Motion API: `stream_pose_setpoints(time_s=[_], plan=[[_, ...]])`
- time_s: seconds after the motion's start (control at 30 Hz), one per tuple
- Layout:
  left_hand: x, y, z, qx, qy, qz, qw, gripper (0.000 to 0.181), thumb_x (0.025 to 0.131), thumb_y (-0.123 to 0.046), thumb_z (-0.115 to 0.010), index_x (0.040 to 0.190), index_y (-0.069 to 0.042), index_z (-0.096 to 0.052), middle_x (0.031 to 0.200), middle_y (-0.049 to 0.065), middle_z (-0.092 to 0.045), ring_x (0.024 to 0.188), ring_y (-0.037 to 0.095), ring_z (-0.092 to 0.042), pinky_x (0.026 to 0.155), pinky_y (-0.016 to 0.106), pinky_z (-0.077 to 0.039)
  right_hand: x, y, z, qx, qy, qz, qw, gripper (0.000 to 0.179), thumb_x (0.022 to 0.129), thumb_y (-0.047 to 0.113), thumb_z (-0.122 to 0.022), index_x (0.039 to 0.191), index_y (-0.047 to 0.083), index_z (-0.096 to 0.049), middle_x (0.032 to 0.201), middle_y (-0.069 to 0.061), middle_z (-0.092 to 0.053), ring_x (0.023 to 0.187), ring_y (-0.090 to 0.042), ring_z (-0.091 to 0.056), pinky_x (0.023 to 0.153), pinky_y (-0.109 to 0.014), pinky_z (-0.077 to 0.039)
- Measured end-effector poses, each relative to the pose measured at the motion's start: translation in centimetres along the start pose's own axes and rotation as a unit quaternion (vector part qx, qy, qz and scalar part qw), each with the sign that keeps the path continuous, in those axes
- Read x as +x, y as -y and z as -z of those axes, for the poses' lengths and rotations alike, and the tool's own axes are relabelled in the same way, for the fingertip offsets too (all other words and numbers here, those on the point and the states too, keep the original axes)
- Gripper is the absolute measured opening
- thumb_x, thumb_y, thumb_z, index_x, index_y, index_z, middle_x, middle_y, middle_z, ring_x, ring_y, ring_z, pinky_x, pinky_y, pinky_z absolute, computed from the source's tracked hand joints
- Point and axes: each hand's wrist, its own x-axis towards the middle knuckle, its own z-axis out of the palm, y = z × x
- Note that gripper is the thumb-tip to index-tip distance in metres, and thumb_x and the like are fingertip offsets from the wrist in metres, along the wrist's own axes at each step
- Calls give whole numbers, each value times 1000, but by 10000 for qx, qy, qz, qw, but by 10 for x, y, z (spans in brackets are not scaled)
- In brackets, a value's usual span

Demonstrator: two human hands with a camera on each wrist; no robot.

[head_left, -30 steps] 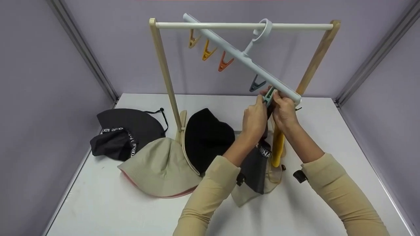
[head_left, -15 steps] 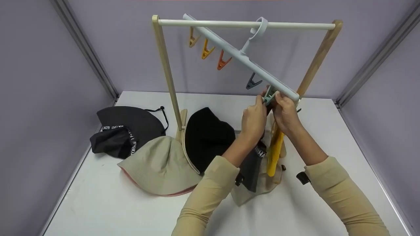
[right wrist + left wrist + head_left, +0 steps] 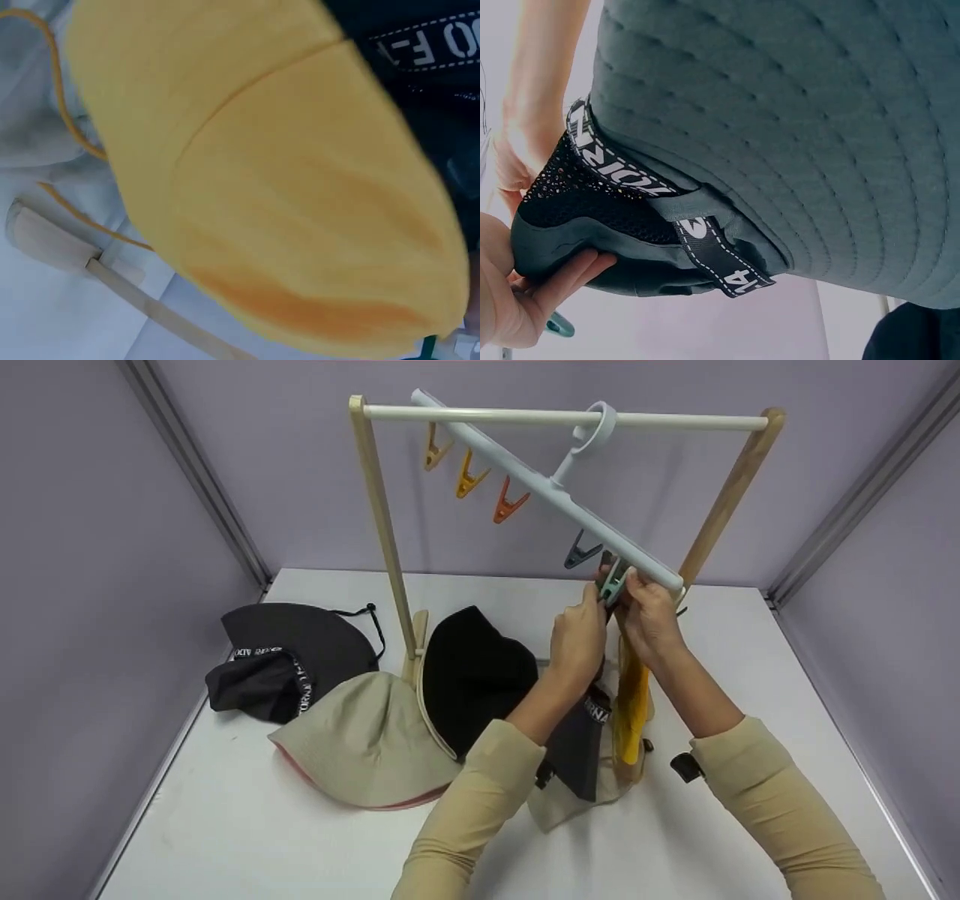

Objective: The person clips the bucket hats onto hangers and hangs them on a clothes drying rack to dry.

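My left hand (image 3: pixel 579 637) pinches the crown of a dark grey wide-brimmed sun hat (image 3: pixel 780 135) with a lettered band, its fingers curled under the fabric in the left wrist view. The hat's crown is at a green clip (image 3: pixel 613 583) near the lower end of a tilted pale hanger (image 3: pixel 540 484). My right hand (image 3: pixel 652 611) pinches that clip by its upper arms; some of its fingers are hidden behind. Just below the right hand hangs a yellow hat (image 3: pixel 300 202), beside the dark one; its attachment point is hidden.
The hanger hooks over a white rail (image 3: pixel 487 415) on wooden posts (image 3: pixel 382 525). Grey (image 3: pixel 581 549), orange (image 3: pixel 510 502), yellow (image 3: pixel 470 476) and tan (image 3: pixel 435 450) clips hang along it. A black sun hat (image 3: pixel 315 637), a beige bucket hat (image 3: pixel 367 742) and a black-lined hat (image 3: pixel 476 675) lie left on the table.
The green clip's arms spread apart half a second ago and are now somewhat closer together. The yellow hat has swung slightly lower. Both hands stay at nearly the same place.
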Motion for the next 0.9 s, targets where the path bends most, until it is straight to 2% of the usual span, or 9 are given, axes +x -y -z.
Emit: stream_pose_setpoints(time_s=[0.17,0.27,0.43,0.6,0.9], plan=[[3,-2,2,-73,-55,-94,9999,17,98,-16,-46,110,-7,-52,74,10,-66,64,20,-64,48,27,-47,2,-3,-4,-153,-289,182,9993,28,95,9,-46,118,-7,-43,96,-10,-65,100,-22,-58,101,-33,-28],[4,-2,2,-105,-187,-163,9996,17,98,-16,-46,111,-7,-52,73,10,-66,63,20,-64,47,27,-46,0,-3,-3,-276,-135,197,9993,26,96,11,-45,118,-3,-44,105,-11,-62,111,-24,-50,103,-32,-25],[3,1,1,-244,-367,-347,9984,15,98,-14,-45,109,-6,-50,69,9,-64,61,18,-64,45,23,-46,-6,-1,1,-468,332,221,9981,34,99,15,-39,128,-4,-37,122,-19,-50,126,-29,-34,105,-30,-18],[2,4,1,-251,-450,-433,9977,11,97,-11,-45,104,-4,-49,68,7,-63,61,16,-64,45,22,-46,-8,-1,1,-557,492,288,9968,39,100,14,-36,132,-8,-33,126,-21,-47,126,-31,-33,106,-30,-16],[-2,9,-2,-97,-497,-258,9984,9,95,-11,-49,97,-3,-47,68,10,-64,62,21,-65,46,28,-48,-9,-4,2,-276,604,282,9974,39,101,14,-35,134,-7,-32,125,-22,-50,125,-33,-36,106,-32,-17]])
